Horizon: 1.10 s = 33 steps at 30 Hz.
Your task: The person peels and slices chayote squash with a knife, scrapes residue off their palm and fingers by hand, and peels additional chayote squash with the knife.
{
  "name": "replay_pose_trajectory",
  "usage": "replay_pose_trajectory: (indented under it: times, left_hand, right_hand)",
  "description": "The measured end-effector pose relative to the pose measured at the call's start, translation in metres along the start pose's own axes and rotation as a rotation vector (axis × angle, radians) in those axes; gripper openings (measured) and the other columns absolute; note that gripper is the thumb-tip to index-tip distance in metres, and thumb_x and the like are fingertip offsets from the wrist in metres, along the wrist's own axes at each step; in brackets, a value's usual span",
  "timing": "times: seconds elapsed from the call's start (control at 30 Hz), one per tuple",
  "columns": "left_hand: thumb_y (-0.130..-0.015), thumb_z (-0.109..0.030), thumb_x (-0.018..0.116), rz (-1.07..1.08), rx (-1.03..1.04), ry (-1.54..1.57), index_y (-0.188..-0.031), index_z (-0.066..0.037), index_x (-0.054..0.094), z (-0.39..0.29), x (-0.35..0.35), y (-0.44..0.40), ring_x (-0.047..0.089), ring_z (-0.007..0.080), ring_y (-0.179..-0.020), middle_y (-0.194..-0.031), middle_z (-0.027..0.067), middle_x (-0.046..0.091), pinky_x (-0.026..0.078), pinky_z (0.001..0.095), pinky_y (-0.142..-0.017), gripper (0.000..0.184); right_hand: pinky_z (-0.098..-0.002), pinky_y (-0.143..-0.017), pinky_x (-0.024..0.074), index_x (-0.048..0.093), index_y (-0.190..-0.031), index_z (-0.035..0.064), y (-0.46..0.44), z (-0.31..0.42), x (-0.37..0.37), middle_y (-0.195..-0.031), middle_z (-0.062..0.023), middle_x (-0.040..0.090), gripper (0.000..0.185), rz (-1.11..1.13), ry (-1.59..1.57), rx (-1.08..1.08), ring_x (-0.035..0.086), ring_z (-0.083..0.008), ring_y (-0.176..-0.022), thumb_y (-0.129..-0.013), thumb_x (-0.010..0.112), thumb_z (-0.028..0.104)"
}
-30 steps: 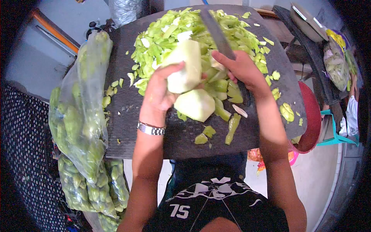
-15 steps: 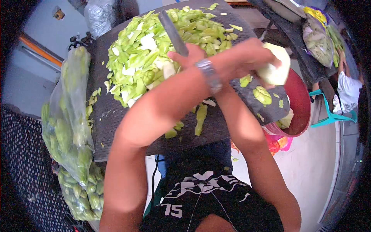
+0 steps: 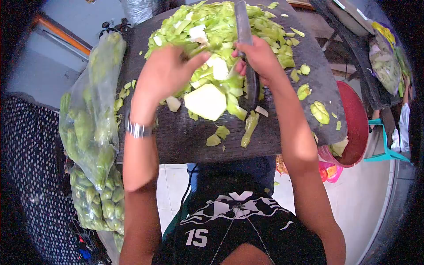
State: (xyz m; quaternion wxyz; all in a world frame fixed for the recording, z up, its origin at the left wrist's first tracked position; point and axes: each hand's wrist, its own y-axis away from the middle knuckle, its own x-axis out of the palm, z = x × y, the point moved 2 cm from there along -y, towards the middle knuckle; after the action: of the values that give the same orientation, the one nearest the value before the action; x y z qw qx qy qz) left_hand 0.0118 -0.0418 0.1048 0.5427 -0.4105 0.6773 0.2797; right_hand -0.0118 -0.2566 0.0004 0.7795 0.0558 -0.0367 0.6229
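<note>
My right hand [image 3: 259,57] is closed on a large knife [image 3: 244,26], its blade pointing up and away over the heap of green peelings [image 3: 221,22]. My left hand [image 3: 170,70], with a metal watch on the wrist, is slightly blurred above the left part of the heap; its thumb and fingers are apart and nothing shows between them. Just below and right of it, a pale peeled vegetable piece [image 3: 206,102] lies on the dark board [image 3: 176,145]. Loose peel strips [image 3: 250,128] rest near the board's front edge.
Clear plastic bags of green vegetables [image 3: 86,128] stand along the board's left side. A red tub [image 3: 355,119] with pale pieces is at the right, beside a teal stool [image 3: 388,148]. Part of another person [image 3: 404,126] shows at the far right.
My left arm, which was crossed over the right toward the red tub with a peeled piece, is back on the left. That piece is no longer in my left hand. The knife has turned more upright.
</note>
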Motion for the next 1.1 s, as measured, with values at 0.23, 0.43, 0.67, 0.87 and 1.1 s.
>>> replay_pose_trajectory:
  times: [0.23, 0.43, 0.67, 0.87, 1.1]
  left_hand:
    - [-0.081, -0.061, 0.08, -0.148, -0.154, -0.034, -0.095, 0.008, 0.067, 0.036, 0.074, 0.086, 0.068, 0.0407, -0.087, -0.088, 0.0267, 0.066, 0.054, 0.0488, -0.076, 0.071]
    - [-0.07, -0.063, 0.087, -0.125, -0.086, 0.024, -0.097, 0.011, 0.063, 0.03, 0.091, 0.078, 0.064, 0.0439, -0.099, -0.103, 0.0282, 0.063, 0.054, 0.05, -0.085, 0.082]
    - [-0.062, -0.047, 0.098, -0.002, -0.15, 0.284, -0.109, 0.008, 0.065, 0.019, 0.095, 0.055, 0.071, 0.0383, -0.091, -0.098, 0.0244, 0.072, 0.055, 0.0427, -0.088, 0.08]
    - [-0.072, -0.029, 0.095, 0.164, -0.108, 0.594, -0.109, 0.002, 0.071, 0.015, 0.1, 0.056, 0.069, 0.0224, -0.069, -0.089, 0.0155, 0.075, 0.055, 0.0355, -0.061, 0.053]
    - [-0.08, -0.029, 0.091, 0.31, -0.264, 1.117, -0.107, 0.001, 0.073, 0.023, 0.123, 0.046, 0.057, 0.0083, -0.051, -0.084, 0.0049, 0.073, 0.044, 0.0225, -0.043, 0.044]
  right_hand:
    - [-0.036, -0.043, 0.0522, 0.054, -0.117, -0.0029, -0.01, -0.01, -0.002, -0.093, -0.0153, 0.066, 0.027, 0.017, 0.11, -0.026, 0.066, -0.0234, -0.054, -0.101, 0.057, 0.019]
    - [-0.0292, -0.043, 0.0494, 0.058, -0.119, 0.0002, -0.004, -0.005, 0.004, -0.094, -0.0104, 0.066, 0.024, 0.023, 0.132, 0.004, 0.062, -0.0152, -0.053, -0.101, 0.059, 0.016]
    - [-0.0296, -0.043, 0.0492, 0.059, -0.117, 0.0003, -0.002, -0.002, 0.005, -0.091, -0.0097, 0.066, 0.023, 0.016, 0.128, 0.023, 0.061, -0.0157, -0.052, -0.102, 0.06, 0.017]
    - [-0.0298, -0.042, 0.0479, 0.06, -0.114, 0.0003, -0.004, -0.007, 0.006, -0.088, -0.0074, 0.066, 0.021, 0.037, 0.172, 0.009, 0.06, -0.0153, -0.05, -0.101, 0.059, 0.017]
    - [-0.0282, -0.043, 0.0441, 0.067, -0.11, 0.0024, 0.007, -0.001, 0.012, -0.08, -0.0028, 0.065, 0.023, 0.256, 0.419, -0.046, 0.055, -0.0094, -0.048, -0.098, 0.067, 0.023]
